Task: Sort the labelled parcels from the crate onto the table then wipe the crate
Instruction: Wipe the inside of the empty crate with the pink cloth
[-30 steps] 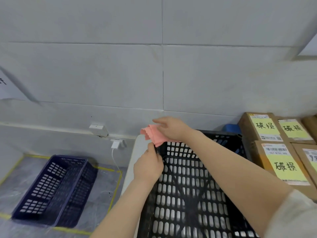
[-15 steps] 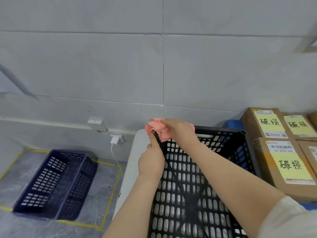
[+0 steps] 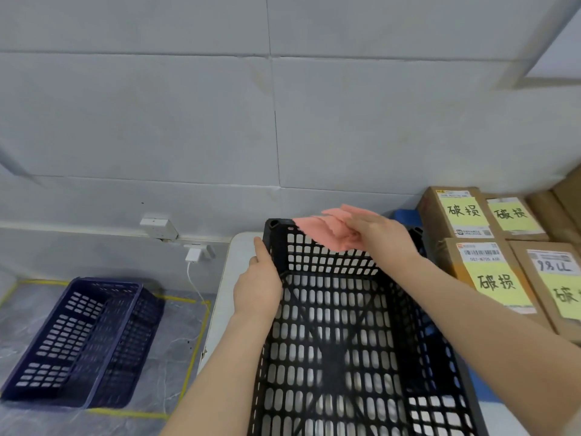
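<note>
Two hands on: left hand (image 3: 257,287) clamped on black perforated plastic crate (image 3: 330,262) wall, right hand (image 3: 383,237) pinching crumpled pink cloth (image 3: 327,231), far rim running sideways under fingertips (image 3: 361,219).

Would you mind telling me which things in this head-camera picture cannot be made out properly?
Rightmost parcel: its yellow label is cut off by the frame's right edge, head view.
Barcode label print: too small to read.
Blue object behind the black crate: mostly hidden by the right hand and crate.
Crate's near end: cut off by the bottom edge.
</note>
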